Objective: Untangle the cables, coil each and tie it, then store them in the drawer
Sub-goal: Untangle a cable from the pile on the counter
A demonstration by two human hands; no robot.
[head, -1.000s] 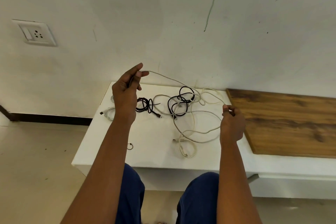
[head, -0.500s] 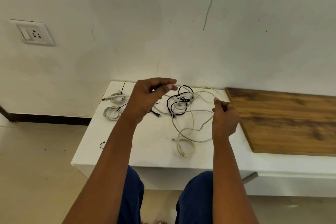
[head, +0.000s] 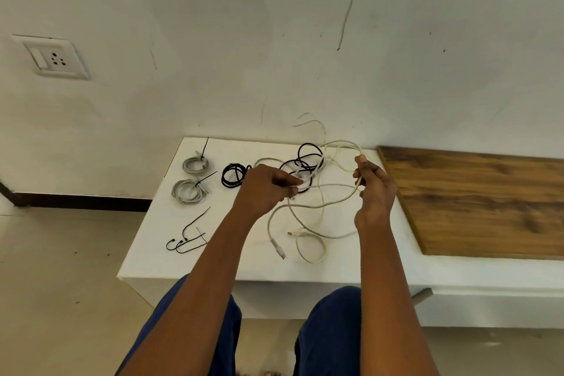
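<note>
A tangle of white cable (head: 308, 207) and black cable (head: 308, 156) lies on the white table (head: 152, 241). My left hand (head: 265, 189) pinches a white cable strand over the tangle. My right hand (head: 374, 186) grips another white strand, held upright near the table's right part. Two grey coiled cables, one (head: 195, 164) behind the other (head: 187, 191), sit tied with black ties at the table's back left. A black coiled cable (head: 233, 174) lies beside them. White plug ends (head: 279, 249) rest near the front.
Loose black cable ties (head: 187, 238) lie at the table's front left. A wooden board (head: 476, 201) covers the surface on the right. A wall socket (head: 55, 56) is on the wall at left. My knees sit just under the table's front edge.
My left hand has come down from a raised position and moved right toward the tangle with its strand. My right hand has risen slightly and shifted left. The tied coils are now uncovered.
</note>
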